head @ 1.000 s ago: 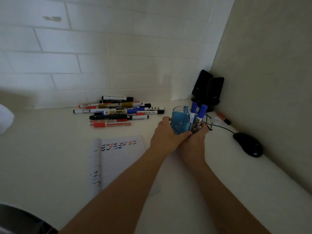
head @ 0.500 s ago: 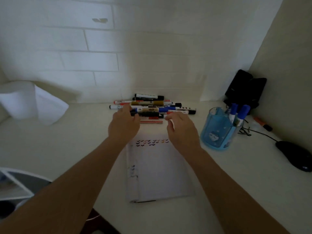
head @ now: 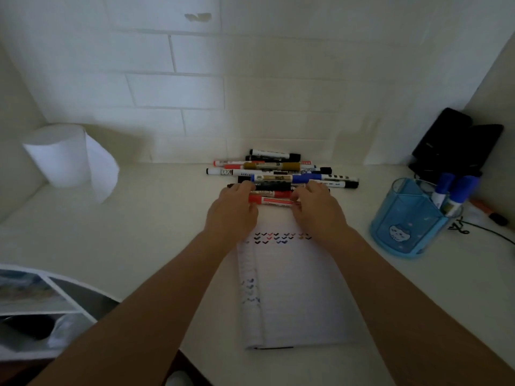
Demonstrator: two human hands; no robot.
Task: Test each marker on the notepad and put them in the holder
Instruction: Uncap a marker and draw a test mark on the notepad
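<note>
- While the notepad [head: 301, 288] lies near, left hand [head: 231, 210] and right hand [head: 320, 213] each pinch an end of the red marker [head: 271, 201].
- At right, the holder [head: 404, 227] stands on the counter [head: 167, 232].

Left hand [head: 231, 211] and right hand [head: 317, 213] pinch the ends of the red marker [head: 271, 201] — just beyond the notepad [head: 301, 288].

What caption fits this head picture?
Left hand and right hand hold a red marker above the notepad, holder nearby.
</note>
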